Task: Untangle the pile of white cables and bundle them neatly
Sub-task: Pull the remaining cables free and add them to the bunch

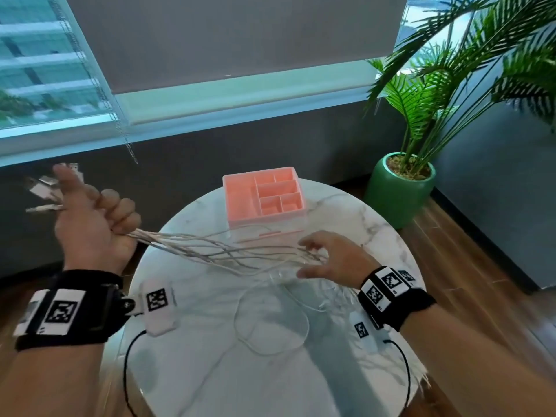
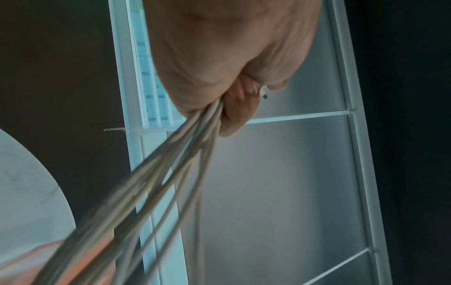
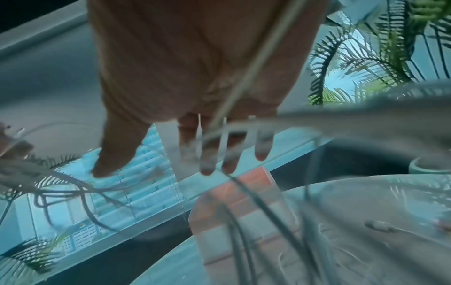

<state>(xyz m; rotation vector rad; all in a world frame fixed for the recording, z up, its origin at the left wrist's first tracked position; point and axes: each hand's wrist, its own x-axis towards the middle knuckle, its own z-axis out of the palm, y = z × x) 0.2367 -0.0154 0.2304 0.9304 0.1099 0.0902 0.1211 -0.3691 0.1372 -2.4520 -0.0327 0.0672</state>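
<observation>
Several white cables (image 1: 216, 249) stretch in a taut fan above the round marble table (image 1: 210, 371). My left hand (image 1: 90, 218) is raised off the table's left side and grips them in a fist; their plug ends (image 1: 45, 188) stick out past my thumb. The left wrist view shows the same cables (image 2: 171, 173) running out of my curled fingers (image 2: 239, 108). My right hand (image 1: 328, 257) hovers over the table's middle with fingers spread and straight, the strands passing between and under them. In the right wrist view the blurred cables (image 3: 244, 212) cross my fingers (image 3: 229, 154). Loose loops (image 1: 270, 323) lie below.
A pink compartment organiser (image 1: 264, 197) stands at the table's far edge, just behind the stretched cables. A potted palm in a green pot (image 1: 400, 191) stands on the wooden floor at the right. A window with a blind and bead chain (image 1: 126, 136) runs behind.
</observation>
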